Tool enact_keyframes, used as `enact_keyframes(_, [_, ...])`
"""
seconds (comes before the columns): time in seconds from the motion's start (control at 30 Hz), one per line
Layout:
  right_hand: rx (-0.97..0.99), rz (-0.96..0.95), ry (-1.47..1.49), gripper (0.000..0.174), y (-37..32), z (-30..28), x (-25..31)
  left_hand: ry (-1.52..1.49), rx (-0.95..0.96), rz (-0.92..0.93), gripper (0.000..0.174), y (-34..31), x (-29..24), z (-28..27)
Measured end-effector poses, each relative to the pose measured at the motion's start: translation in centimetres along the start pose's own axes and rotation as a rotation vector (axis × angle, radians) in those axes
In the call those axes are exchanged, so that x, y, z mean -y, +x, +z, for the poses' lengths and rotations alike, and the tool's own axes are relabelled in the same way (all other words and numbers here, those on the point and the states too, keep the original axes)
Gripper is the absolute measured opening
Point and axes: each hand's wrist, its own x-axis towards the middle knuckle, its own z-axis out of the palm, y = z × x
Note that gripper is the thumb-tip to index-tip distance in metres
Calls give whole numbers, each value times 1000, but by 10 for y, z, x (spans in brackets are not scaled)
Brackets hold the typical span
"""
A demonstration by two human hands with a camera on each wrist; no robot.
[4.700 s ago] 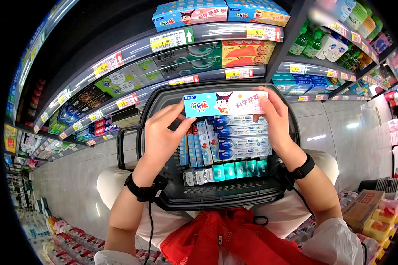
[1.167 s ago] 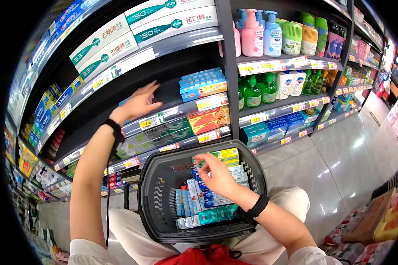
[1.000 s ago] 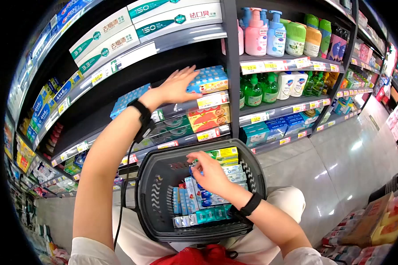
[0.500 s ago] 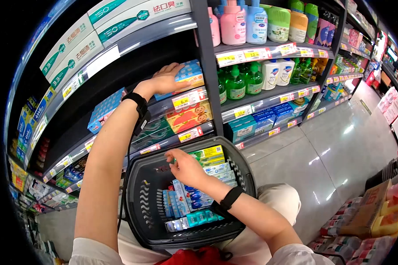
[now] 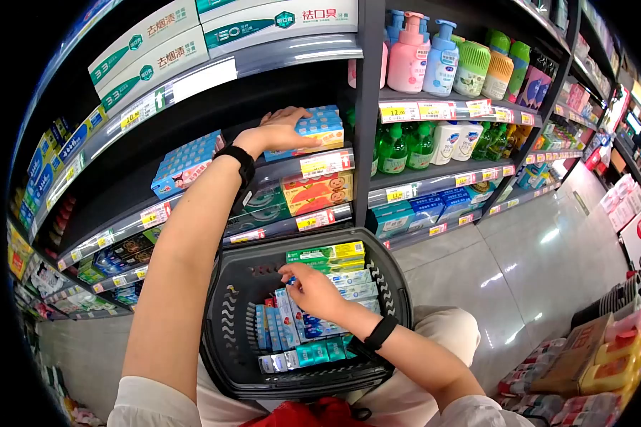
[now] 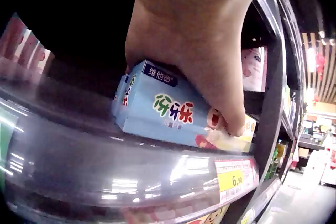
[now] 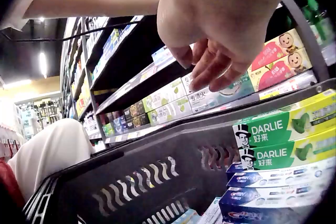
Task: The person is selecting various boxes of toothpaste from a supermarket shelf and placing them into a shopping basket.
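My left hand point(image 5: 281, 133) is on a row of blue toothpaste boxes point(image 5: 325, 128) on the open middle shelf. Its thumb presses the printed front of a toothpaste box point(image 6: 181, 111) while the fingers reach over the top to the rear; their tips are hidden in the left wrist view. Farther left on that shelf lies another row of blue toothpaste boxes point(image 5: 186, 162). Over the shopping basket point(image 5: 217, 349), my right hand point(image 5: 317, 293) hovers with loosely curled fingers and nothing in them. Toothpaste boxes fill part of the basket, including green-and-yellow DARLIE boxes point(image 7: 273, 129).
White toothpaste cartons point(image 5: 278, 30) occupy the shelf above. A dark upright point(image 5: 367, 128) divides this bay from pump bottles point(image 5: 409, 53) and green bottles point(image 5: 393, 151). Cardboard point(image 5: 573, 352) and bottles lie behind at right. The basket sits between the person's knees.
Earlier both hands held a toothpaste box above the basket. Since then the left hand has gone to the shelf and moved right onto the right-hand row. The right hand stays over the basket.
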Motion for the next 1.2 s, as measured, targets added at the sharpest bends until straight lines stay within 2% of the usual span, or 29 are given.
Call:
enact_keyframes(0.23, [-47,9,56,32,6,-5,-2,-39,-22,6,75,-23,34,-2])
enact_keyframes(0.27, [-99,-31,41,31,9,-5,-2,-36,-23,7,75,-26,37,-1])
enact_keyframes(0.33, [-265,-249,-132,33,29,-21,8,2,-249,-11,68,-33,43,9])
enact_keyframes(0.37, [-353,-265,-196,39,41,-32,13,1,-261,-12,68,-34,47,13])
enact_keyframes(0.43, [-453,-238,-123,49,74,-68,27,-464,-695,-51,66,-33,56,24])
enact_keyframes(0.47, [-496,-299,-117,52,91,-86,41,-493,-742,-121,64,-28,68,34])
enact_keyframes(0.5, [-518,-348,-37,53,114,-100,49,-491,-740,-132,64,-36,61,29])
enact_keyframes(0.57, [-503,-351,-80,59,161,-122,46,-883,-533,-625,67,-58,36,12])
enact_keyframes(0.6, [-502,-279,-141,64,180,-128,50,-1118,-528,-614,72,-39,66,28])
enact_keyframes(0.63, [-492,-201,-190,70,194,-130,50,-1115,-527,-623,72,-49,57,19])
enact_keyframes(0.7, [-469,-74,-408,72,224,-135,33,-1601,-470,-580,71,-62,37,2])
enact_keyframes(0.73, [-467,-77,-409,72,235,-137,29,-1645,-512,-564,71,-59,38,3])
enact_keyframes(0.8, [-493,115,-286,73,247,-137,25,-1703,-551,-550,71,-53,41,4])
enact_keyframes(0.87, [-435,259,53,77,248,-140,26,-1759,-584,-535,71,-50,42,8])
enact_keyframes(0.9, [-398,311,179,78,243,-140,35,-1779,-540,-515,73,-49,42,8])
enact_keyframes(1.03, [-398,406,205,80,235,-134,49,-1781,-418,-513,77,-47,42,8])
enact_keyframes(1.2, [-338,380,299,81,238,-137,44,-1651,-421,-603,75,-43,44,10])
